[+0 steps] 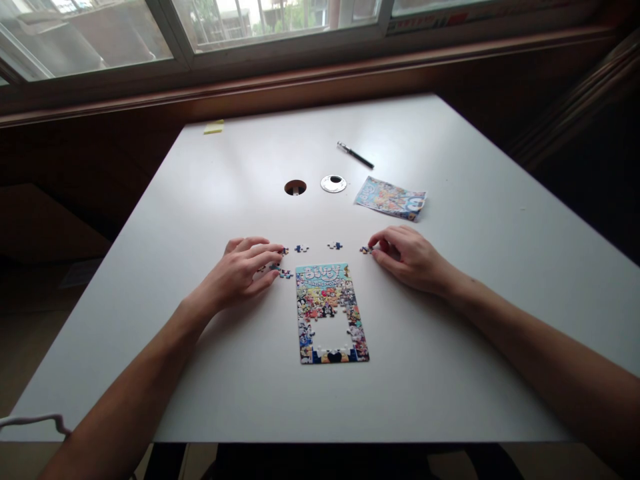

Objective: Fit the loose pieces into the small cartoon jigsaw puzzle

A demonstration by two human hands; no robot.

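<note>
A partly assembled jigsaw puzzle with a colourful cartoon print lies flat in front of me, with a white gap in its lower middle. My left hand rests to its upper left, fingers stretched out and apart over several loose pieces, which they partly hide. One of these, a puzzle piece, shows by the thumb. At the upper right of the puzzle, my right hand pinches a small puzzle piece at the tabletop. Between the hands lie two groups of loose pieces, a left one and a right one.
A printed picture sheet lies beyond my right hand, with a black pen behind it. The white table has a round hole beside a silver disc. A yellow sticky note is at the far left edge.
</note>
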